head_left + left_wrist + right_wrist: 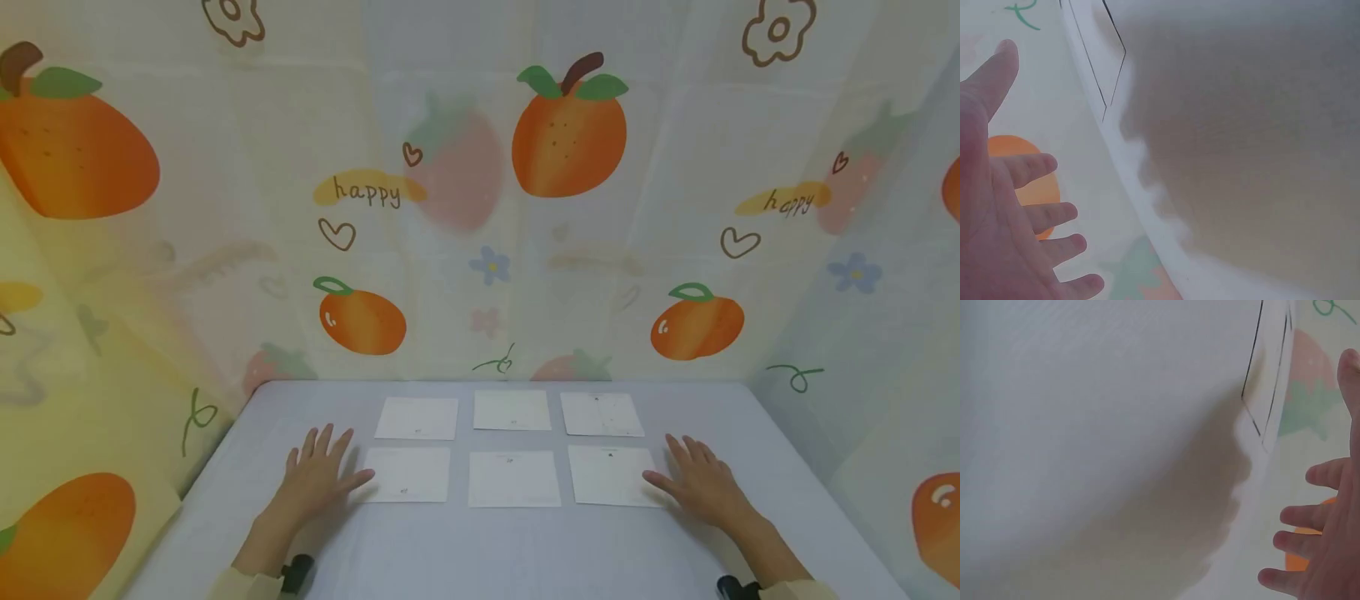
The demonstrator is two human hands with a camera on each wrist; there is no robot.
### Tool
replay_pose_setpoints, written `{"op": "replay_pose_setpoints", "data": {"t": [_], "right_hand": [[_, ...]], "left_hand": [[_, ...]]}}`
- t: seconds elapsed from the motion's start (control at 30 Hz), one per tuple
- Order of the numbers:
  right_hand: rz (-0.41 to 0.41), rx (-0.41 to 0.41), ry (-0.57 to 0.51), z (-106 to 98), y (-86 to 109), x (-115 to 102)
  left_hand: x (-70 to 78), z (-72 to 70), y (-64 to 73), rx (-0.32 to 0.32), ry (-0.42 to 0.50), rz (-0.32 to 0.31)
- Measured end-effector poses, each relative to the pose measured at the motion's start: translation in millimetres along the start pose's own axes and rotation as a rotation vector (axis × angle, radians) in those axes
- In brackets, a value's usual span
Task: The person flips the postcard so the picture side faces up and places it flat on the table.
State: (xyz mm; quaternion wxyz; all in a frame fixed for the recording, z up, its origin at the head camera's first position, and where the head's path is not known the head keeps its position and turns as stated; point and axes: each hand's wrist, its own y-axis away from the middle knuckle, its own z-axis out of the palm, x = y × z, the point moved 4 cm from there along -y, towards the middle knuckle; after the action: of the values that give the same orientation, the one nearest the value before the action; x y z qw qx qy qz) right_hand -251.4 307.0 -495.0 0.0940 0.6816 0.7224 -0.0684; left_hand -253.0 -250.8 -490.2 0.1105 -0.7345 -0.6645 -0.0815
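Observation:
Several white rectangular cards lie on the table in two rows. In the head view my left hand (316,475) is spread at the left side, its thumb over the edge of the front left card (411,475). At the right my right hand (701,483) is spread too, with its thumb over the edge of the front right card (611,473). Between these two lies the front middle card (514,479). Behind are the back left card (417,418), back middle card (512,410) and back right card (602,414). Both hands hold nothing and cast shadows on the tabletop.
The table (510,550) has a pale, whitish cover. A fabric backdrop (465,317) printed with oranges, strawberries and hearts rises behind it and along both sides. A dark band (297,573) sits on the left wrist, another band (737,587) on the right.

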Motion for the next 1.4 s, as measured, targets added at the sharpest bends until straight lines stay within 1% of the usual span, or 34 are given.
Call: {"op": "replay_pose_setpoints", "data": {"t": [0.23, 0.47, 0.53, 0.77, 0.87, 1.0, 1.13, 1.33, 1.4], "right_hand": [[-0.025, -0.005, -0.019, -3.1, -12.6, -15.8], [-0.066, -0.009, -0.029, -4.7, -28.0, -35.3], [-0.073, -0.013, -0.04, -3.5, -31.6, -41.1], [-0.092, -0.047, -0.081, 2.4, -43.3, -62.9], [-0.111, -0.055, -0.094, 2.6, -48.8, -73.3], [-0.125, -0.075, -0.116, 3.9, -55.0, -87.4], [-0.148, -0.089, -0.14, 5.0, -61.3, -103.3], [-0.167, -0.108, -0.168, 5.6, -71.9, -124.4], [-0.165, -0.119, -0.176, 6.3, -76.0, -129.0]], "left_hand": [[5.1, -1.4, -3.0, -0.008, 0.031, 0.002], [3.5, 3.4, -10.4, 0.038, 0.001, 0.007], [4.3, 3.9, -12.7, 0.039, 0.006, 0.005], [9.0, 6.3, -21.4, -0.03, 0.051, -0.019], [13.3, 6.7, -24.6, -0.046, 0.076, -0.019], [18.4, 7.9, -28.2, -0.054, 0.094, -0.012], [20.2, 10.5, -33.3, -0.063, 0.1, -0.02], [20.1, 14.0, -46.3, -0.074, 0.095, -0.022], [20.3, 14.9, -50.6, -0.074, 0.117, -0.026]]}}
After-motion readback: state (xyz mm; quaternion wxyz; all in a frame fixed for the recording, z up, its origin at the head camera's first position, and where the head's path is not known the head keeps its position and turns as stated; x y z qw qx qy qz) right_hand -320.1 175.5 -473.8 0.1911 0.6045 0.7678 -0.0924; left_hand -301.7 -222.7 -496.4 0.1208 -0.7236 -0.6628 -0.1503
